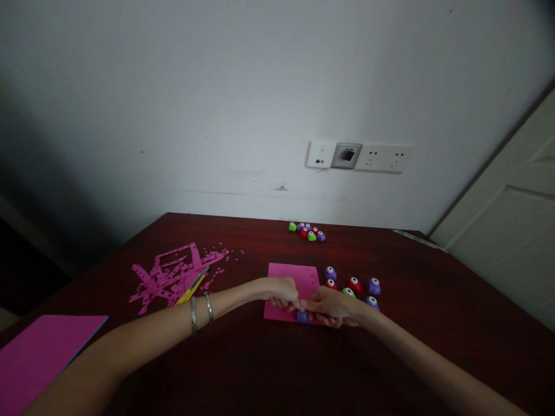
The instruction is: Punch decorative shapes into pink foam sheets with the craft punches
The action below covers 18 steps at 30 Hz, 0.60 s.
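Observation:
A pink sheet of paper (pixel 284 270) lies on the table, with small holes near its right side. At its front edge is a purple paper punch (pixel 302 316), partly covered by my fingers. My left hand (pixel 284 292) is closed over the sheet, its fingers curled and its thumb side pressed at the punch. Coming from the right, my right hand (pixel 330 306) is closed around the same punch, and both hands meet above it. Beside my right hand stand several more punches, among them a red one (pixel 354 283), a purple one (pixel 373 285) and a partly hidden green one (pixel 348 293).
Punched pink scraps (pixel 167 277) and tiny cut-outs lie left, with a yellow cutter-like tool (pixel 191 287) on them. Nearer is a stack of pink sheets (pixel 47 352). More punches (pixel 311 236) stand by the wall (pixel 243 115); a thin strip (pixel 418 239) lies far right.

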{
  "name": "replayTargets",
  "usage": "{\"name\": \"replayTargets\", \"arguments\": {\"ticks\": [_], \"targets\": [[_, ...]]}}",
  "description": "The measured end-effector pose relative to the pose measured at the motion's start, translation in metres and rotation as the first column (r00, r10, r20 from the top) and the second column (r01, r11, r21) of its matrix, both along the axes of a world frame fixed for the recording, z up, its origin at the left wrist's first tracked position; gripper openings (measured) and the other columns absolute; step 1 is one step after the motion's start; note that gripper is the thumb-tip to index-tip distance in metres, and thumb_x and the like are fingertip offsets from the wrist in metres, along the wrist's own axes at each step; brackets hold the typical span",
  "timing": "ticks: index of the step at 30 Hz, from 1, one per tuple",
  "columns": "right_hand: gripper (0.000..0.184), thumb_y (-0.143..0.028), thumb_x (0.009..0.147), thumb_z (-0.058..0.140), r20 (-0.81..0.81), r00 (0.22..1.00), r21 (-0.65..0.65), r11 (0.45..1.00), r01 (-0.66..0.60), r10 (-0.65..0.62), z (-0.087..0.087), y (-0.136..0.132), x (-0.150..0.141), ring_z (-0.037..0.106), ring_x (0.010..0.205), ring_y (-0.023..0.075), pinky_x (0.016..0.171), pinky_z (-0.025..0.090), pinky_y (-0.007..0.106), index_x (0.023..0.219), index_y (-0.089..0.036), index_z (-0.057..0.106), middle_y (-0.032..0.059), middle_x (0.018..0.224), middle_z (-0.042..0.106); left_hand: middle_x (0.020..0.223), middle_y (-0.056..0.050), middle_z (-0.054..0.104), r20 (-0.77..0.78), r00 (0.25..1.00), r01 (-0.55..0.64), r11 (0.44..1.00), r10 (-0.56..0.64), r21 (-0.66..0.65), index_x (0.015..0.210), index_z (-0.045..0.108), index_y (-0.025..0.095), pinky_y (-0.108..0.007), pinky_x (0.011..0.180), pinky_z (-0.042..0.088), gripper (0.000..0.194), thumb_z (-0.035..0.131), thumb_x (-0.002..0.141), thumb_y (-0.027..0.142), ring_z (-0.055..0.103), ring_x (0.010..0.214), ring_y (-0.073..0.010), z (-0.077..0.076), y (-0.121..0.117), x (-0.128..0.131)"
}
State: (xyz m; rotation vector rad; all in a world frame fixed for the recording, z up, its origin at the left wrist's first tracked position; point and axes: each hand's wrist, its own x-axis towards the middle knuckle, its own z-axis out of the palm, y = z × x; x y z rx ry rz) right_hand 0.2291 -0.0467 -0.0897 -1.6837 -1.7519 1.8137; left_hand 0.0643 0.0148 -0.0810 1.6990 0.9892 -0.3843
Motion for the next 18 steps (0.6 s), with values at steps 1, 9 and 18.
{"name": "replayTargets", "arguments": {"ticks": [1,9,18], "targets": [[0.050,-0.061,0.075,0.050,0.021,1.000,0.041,0.999,0.001,-0.002,0.001,-0.001,-0.001,0.025,0.031,0.0028,0.031,0.013,0.018,0.049,-0.018,0.044,-0.0066,0.038,0.038,0.034,0.006,0.031,0.000,1.000,0.006,1.000,-0.006,0.001,0.043,0.048,0.016,-0.022,0.038,0.014,0.029,0.060,0.065,0.031,0.022,0.032,-0.0039,0.001,0.000,0.000],[0.046,-0.047,0.082,0.044,0.162,0.985,0.333,0.943,0.004,-0.062,0.006,-0.008,-0.007,0.034,0.030,0.0060,0.031,0.023,0.019,0.047,-0.018,0.043,-0.0044,0.036,0.041,0.037,0.006,0.035,0.085,0.994,0.070,0.994,-0.062,-0.086,0.047,0.050,0.016,-0.020,0.038,0.014,0.034,0.064,0.062,0.043,0.024,0.033,-0.0033,0.006,0.000,-0.007],[0.040,-0.049,0.079,0.047,0.248,0.944,0.573,0.819,0.038,-0.217,0.015,-0.032,-0.013,0.046,0.043,0.0101,0.041,0.028,0.021,0.057,-0.017,0.054,0.0001,0.046,0.052,0.055,0.002,0.050,0.346,0.938,-0.132,0.897,-0.024,0.421,0.062,0.056,0.014,-0.021,0.049,0.033,0.031,0.051,0.076,0.042,0.044,0.051,-0.0083,0.022,0.004,-0.018]]}}
